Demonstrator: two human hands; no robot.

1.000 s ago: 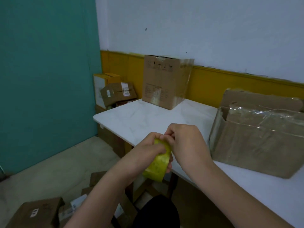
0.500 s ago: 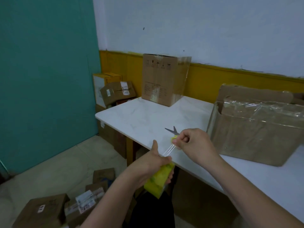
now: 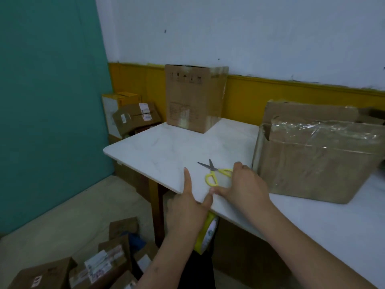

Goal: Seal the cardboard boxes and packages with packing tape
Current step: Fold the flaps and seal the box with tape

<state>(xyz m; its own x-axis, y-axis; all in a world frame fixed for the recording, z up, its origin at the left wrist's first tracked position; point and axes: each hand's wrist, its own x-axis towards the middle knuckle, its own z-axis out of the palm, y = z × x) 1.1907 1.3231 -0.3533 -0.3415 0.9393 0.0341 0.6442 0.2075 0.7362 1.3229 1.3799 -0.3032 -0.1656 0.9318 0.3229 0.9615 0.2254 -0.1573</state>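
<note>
Head view. Hands closer together than half a second ago; strip stretched between them then, not discernible now. Right hand lowered onto the bench, over the handles of the scissors; fingers curled, hold on anything not clear. Probably a cut coming; nothing stuck yet to the open box just beside. Tape roll just under the near bench edge, gripped by left hand, thumb up. Roll on edge, flat face turned rightward. Scissors flat, blades parted, tips pointing far-left, long axis running back to the right hand.
</note>
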